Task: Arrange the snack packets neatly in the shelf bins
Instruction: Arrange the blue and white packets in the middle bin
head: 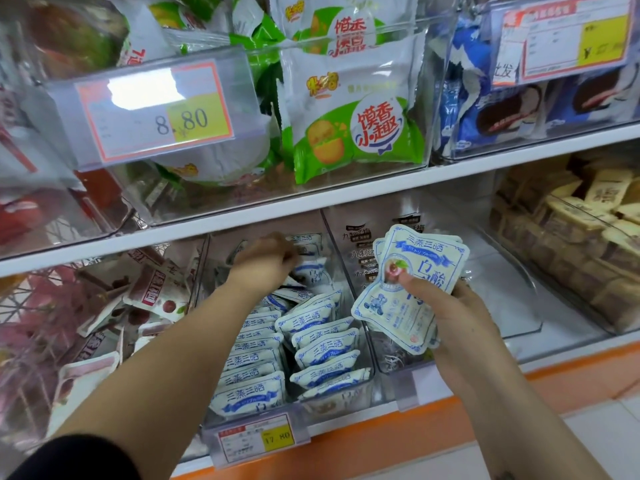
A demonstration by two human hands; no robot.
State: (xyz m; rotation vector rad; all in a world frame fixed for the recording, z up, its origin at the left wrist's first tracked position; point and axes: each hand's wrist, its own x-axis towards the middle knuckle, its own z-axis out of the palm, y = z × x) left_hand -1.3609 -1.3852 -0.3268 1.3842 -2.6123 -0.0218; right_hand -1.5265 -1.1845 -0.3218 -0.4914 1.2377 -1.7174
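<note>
The right hand [460,317] grips a stack of packets [424,258] upright, thumb on front; the left hand [263,261] curls among loose packets [322,348] deep in the bin [311,410], hold unclear.

The fanned stack of flat white plastic snack packets [412,289] carries blue lettering, a blue ribbon banner, a scrolled blue border and a small red fruit picture. The rows of white-and-blue packets [311,344] in the clear bin bear the same print. The puffy green-and-white foil bags [356,133] show red characters and golden-yellow biscuits. The large paper price label [156,112] is white with an orange-red frame and a yellow patch. The dark blue wrappers [498,112] picture chocolate-brown cakes. The small sachets [152,292] are maroon and white, the square packets [588,216] cream and tan. The shelf edge strip [381,441] is orange.
</note>
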